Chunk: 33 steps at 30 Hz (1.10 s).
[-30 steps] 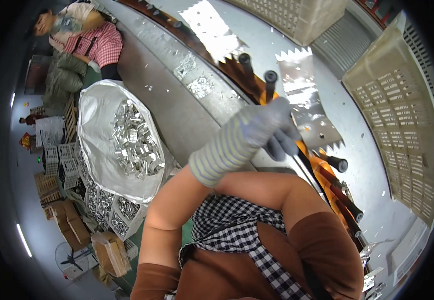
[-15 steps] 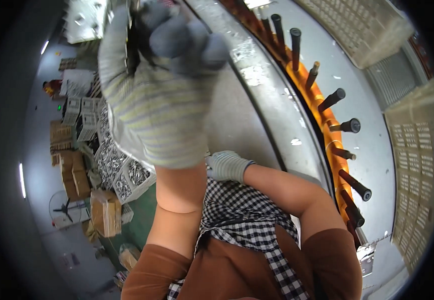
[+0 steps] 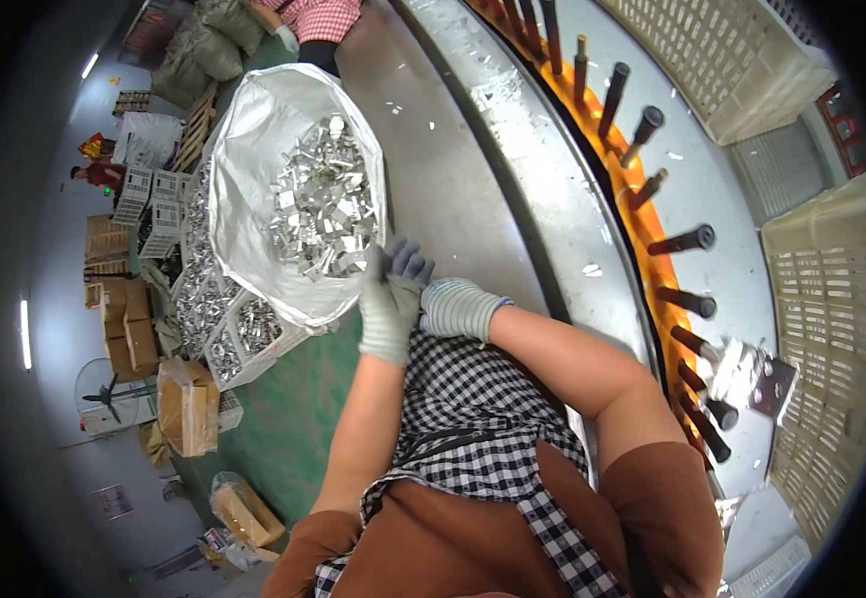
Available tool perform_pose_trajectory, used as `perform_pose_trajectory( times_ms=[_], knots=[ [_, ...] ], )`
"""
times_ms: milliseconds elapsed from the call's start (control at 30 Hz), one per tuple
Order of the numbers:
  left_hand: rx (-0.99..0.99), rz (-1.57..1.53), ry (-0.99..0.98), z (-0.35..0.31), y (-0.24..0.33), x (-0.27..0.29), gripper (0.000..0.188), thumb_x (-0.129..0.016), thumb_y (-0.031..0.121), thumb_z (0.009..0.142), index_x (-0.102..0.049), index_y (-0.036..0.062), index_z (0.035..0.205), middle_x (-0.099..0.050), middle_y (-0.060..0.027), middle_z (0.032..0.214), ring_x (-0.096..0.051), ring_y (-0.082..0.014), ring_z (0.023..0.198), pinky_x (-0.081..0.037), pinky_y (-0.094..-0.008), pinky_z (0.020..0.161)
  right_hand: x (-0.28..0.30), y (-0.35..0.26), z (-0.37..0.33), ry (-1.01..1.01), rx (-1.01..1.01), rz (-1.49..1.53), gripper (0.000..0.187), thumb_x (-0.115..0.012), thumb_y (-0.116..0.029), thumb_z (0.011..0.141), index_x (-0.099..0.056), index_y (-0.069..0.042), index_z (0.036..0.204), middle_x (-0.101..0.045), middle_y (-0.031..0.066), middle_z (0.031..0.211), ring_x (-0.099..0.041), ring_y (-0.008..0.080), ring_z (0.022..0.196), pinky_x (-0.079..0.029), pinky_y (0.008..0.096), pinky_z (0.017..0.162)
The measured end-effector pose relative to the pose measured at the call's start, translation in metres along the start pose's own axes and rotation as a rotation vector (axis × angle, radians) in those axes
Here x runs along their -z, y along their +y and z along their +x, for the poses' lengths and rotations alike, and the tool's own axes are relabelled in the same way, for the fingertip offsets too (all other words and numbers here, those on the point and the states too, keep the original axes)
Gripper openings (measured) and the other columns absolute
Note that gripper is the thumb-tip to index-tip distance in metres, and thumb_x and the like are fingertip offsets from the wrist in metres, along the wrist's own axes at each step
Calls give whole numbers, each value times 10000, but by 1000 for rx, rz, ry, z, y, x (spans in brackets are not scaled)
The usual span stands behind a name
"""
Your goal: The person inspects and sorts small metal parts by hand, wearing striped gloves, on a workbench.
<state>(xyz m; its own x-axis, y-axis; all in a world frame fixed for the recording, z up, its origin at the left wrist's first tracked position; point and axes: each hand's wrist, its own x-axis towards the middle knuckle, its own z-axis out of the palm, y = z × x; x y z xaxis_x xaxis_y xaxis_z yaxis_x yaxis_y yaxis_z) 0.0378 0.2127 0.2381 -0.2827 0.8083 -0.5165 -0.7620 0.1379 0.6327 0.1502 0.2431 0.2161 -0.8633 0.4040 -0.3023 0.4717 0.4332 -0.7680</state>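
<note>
My left hand (image 3: pixel 395 297), in a pale glove with grey-coated fingers, is held low in front of my apron. Its fingers are apart and nothing shows in them. Beside it, my right hand (image 3: pixel 461 309) wears a striped glove and rests close to the table edge at my waist. That hand's fingers are hidden, partly behind the left one. Just beyond my left hand a large white sack (image 3: pixel 239 204) stands wide, holding many small shiny metal pieces (image 3: pixel 328 204). The bare metal tabletop (image 3: pixel 453 179) lies beyond my right hand.
An orange curved track (image 3: pixel 624 179) with upright black-handled pegs (image 3: pixel 687 240) runs along the right, a shiny plate (image 3: pixel 774 387) beside it. Cream crates (image 3: pixel 822 319) stand beyond. Crates of metal parts (image 3: pixel 254 344) and cartons (image 3: pixel 189 404) sit left. A co-worker in red check (image 3: pixel 321 20) is at the far end.
My left hand has come down from high near the camera to beside my right hand. The shiny metal piece next to it no longer shows there. The pegs have shifted along the track.
</note>
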Motion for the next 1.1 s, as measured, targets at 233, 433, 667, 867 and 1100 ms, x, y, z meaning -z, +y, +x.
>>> perform_pose_trajectory(
  times_ms=[233,433,667,867,1100],
  knots=[
    [-201,-27,65,-34,-28,46,316,-569,291,844,-541,82,1079,-540,-55,991,-503,-169,845,-429,-344,827,-5,6,0,67,0,-73,314,-490,-245,755,-662,-11,873,-634,198,901,-613,325,871,-479,407,772],
    [72,-128,-110,-36,-88,89,475,-565,388,828,-483,56,1157,-489,-113,1146,-448,-249,1073,-370,-409,941,7,37,9,478,-51,2,445,-542,-277,771,-540,34,1089,-591,233,1016,-573,345,950,-453,388,826],
    [254,-304,-164,-34,-79,95,502,-489,357,858,-414,13,1215,-415,-182,1252,-403,-324,1148,-323,-469,1001,41,25,-30,1019,306,1487,440,-599,-360,824,-504,-41,1112,-579,83,951,-566,179,821,-477,312,760],
    [285,-321,-177,-34,-74,88,504,-468,354,867,-384,14,1229,-431,-181,1217,-423,-319,1103,-325,-480,994,79,13,-93,1286,701,1833,421,-565,-431,824,-548,-62,1026,-576,79,1019,-540,218,898,-444,382,828],
    [298,-383,-207,-28,-76,96,493,-452,349,873,-384,13,1228,-424,-184,1231,-420,-324,1109,-322,-470,1000,83,-2,-115,1523,606,1666,354,-577,-365,835,-531,-91,1055,-566,52,979,-531,187,872,-434,335,805]
  ],
)
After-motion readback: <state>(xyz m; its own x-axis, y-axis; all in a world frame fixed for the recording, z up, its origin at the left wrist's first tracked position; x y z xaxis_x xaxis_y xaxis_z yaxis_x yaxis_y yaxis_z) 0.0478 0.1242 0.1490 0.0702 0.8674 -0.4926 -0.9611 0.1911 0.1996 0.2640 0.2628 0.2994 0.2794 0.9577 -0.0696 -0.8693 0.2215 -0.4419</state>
